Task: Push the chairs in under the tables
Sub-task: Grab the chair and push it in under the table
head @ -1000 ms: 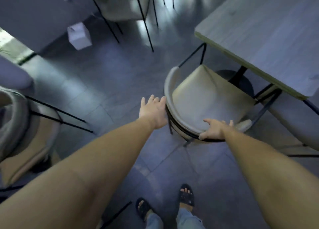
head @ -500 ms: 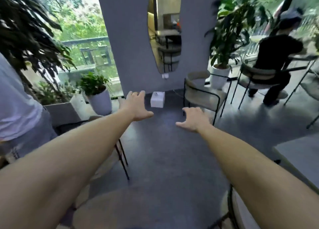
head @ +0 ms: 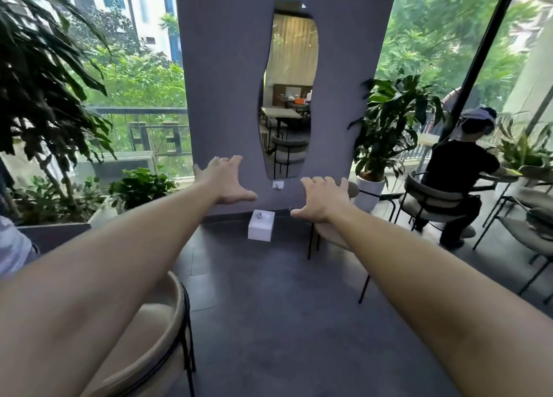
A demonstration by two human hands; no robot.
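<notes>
My left hand [head: 229,181] and my right hand [head: 321,200] are stretched out in front of me at chest height, fingers spread, holding nothing. A beige chair with a black wire frame [head: 332,232] stands ahead by the grey pillar, mostly hidden behind my right hand and forearm. Another beige round-backed chair [head: 161,330] sits at the lower left, under my left forearm. No table top shows near my hands.
A white box [head: 261,225] lies on the floor by the grey pillar with its mirror [head: 287,97]. Potted plants [head: 386,133] flank the pillar. A seated person [head: 460,169] occupies a chair at a right-hand table, with more chairs [head: 532,235] there. Dark floor lies ahead.
My view swung up from the chair at the table to the room ahead. Both hands let go of that chair's back and are now raised in the air, open.
</notes>
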